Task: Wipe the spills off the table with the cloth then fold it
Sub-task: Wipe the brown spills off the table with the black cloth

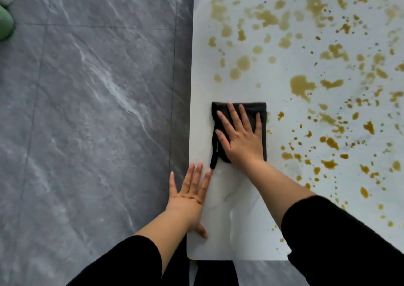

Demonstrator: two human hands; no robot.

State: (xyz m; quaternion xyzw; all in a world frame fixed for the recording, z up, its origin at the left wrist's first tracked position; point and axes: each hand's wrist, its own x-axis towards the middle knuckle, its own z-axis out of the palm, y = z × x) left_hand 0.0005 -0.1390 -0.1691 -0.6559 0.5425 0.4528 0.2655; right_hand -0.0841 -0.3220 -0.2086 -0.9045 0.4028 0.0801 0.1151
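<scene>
A folded black cloth (260, 110) lies flat on the white marble table (229, 220) near its left edge. My right hand (240, 137) presses down on the cloth with its fingers spread and straight. My left hand (190, 196) lies flat at the table's left edge, fingers straight, just below the cloth's hanging corner, and holds nothing. Brown spills (301, 86) in drops and puddles cover the table above and to the right of the cloth. The strip of table near my arms shows no spills.
Grey marble-look floor tiles (87, 110) fill the left half of the view. Something green and white (5, 12) sits on the floor at the top left corner. The table's near edge runs along the bottom, by my black sleeves.
</scene>
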